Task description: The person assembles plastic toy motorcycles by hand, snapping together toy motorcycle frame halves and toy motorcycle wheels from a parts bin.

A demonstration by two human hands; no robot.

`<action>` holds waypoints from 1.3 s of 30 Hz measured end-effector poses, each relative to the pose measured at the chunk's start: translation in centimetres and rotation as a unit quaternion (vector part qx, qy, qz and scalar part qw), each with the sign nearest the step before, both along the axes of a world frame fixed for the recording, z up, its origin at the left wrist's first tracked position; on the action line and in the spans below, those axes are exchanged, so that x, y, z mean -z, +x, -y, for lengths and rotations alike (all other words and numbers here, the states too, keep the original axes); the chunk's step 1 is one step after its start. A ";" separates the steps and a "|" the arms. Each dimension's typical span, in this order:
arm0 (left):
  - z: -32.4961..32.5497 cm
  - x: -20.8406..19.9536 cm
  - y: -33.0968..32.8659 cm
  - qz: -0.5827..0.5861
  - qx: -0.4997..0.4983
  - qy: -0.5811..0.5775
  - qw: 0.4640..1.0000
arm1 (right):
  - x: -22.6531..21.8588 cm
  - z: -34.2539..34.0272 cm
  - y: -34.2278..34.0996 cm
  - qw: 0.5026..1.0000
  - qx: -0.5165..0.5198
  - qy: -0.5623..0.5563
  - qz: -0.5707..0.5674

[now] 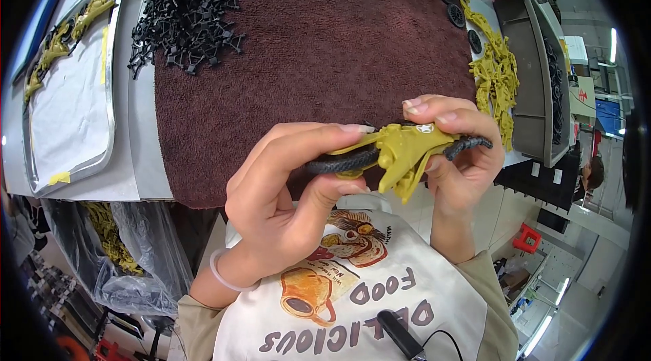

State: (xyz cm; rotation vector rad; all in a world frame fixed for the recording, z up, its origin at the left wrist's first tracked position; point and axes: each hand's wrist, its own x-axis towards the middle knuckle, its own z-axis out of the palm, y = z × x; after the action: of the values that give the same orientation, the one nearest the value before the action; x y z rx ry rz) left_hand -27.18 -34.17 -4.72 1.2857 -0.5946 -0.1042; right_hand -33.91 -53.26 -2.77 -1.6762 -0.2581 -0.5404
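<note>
Between my two hands, above the near edge of the brown cloth, is a yellow-green plastic toy motorcycle (407, 151) with a white star mark on it. My left hand (288, 191) pinches its left end, thumb below and fingers above, around a black wheel (342, 161). At the other end, my right hand (464, 141) grips the yellow body with fingertips on top and thumb underneath. A black part (468, 147) sticks out there beside my right palm. The toy's far side is hidden.
Small black plastic parts (193, 15) are heaped at the far left of the brown cloth (319, 56). Yellow parts (496, 76) and black wheels (456, 15) lie along the right, beside a grey bin (529, 83). At left, a tray (112, 110) holds several yellow toys (51, 56).
</note>
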 end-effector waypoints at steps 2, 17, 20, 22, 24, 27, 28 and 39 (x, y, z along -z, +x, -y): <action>-0.1 -0.2 0.1 -0.019 0.005 -0.003 1.000 | 0.0 0.0 0.1 1.000 0.005 0.003 0.005; 0.2 -1.7 -0.2 -0.148 0.099 -0.058 0.982 | -0.5 -0.6 -0.2 0.978 0.114 -0.157 0.071; 0.2 -1.3 -0.2 -0.126 0.089 -0.055 0.987 | -0.5 -0.4 -0.1 0.976 0.113 -0.174 0.071; 0.2 -1.3 -0.1 -0.107 0.083 -0.049 0.990 | -0.5 -0.4 -0.1 0.976 0.110 -0.174 0.073; 0.2 -1.3 -0.1 -0.060 0.052 -0.023 0.997 | -0.6 -0.6 -0.1 0.974 0.114 -0.182 0.068; 0.4 -1.1 0.3 0.039 -0.005 0.010 0.999 | -0.5 -0.7 -0.2 0.978 0.114 -0.162 0.069; 0.5 -0.9 0.5 0.039 -0.004 0.010 0.999 | -0.6 -0.7 -0.2 0.978 0.114 -0.162 0.069; 0.7 -0.7 1.4 0.126 -0.038 0.038 0.991 | -1.3 -1.9 -0.4 0.980 0.133 -0.141 0.038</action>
State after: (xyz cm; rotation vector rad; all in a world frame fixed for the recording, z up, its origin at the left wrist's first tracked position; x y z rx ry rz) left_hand -25.82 -34.83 -4.00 1.4048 -0.7618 0.1002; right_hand -34.32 -51.37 -1.49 -1.9834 -0.1722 -0.7989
